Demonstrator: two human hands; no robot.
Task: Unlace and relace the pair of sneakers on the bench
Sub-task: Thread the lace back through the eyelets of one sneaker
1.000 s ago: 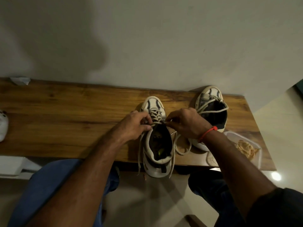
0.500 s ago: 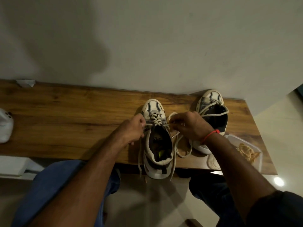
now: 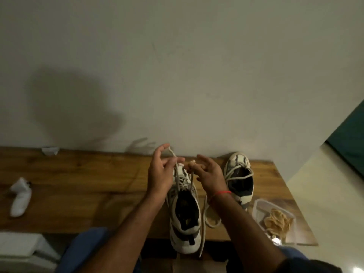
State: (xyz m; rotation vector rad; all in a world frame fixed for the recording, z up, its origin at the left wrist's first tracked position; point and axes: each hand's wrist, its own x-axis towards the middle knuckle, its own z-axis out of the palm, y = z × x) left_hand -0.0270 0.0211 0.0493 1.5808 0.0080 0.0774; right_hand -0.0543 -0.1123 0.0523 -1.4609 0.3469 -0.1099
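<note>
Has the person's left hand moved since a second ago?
Yes. The left hand has lifted from the near white sneaker's opening toward its toe and the wall, drawing the pale lace up.

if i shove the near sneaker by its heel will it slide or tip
The near sneaker probably slides: it lies flat on the bench. Its heel overhangs the front edge, so pulling it nearer could tip it off. The lace looks floppy, drooping in loose loops, and would likely drag.

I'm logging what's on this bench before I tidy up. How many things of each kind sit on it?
Sneakers: 2
Clear containers: 1
White objects at the left: 1
Paper scraps by the wall: 1
Total: 5
</note>
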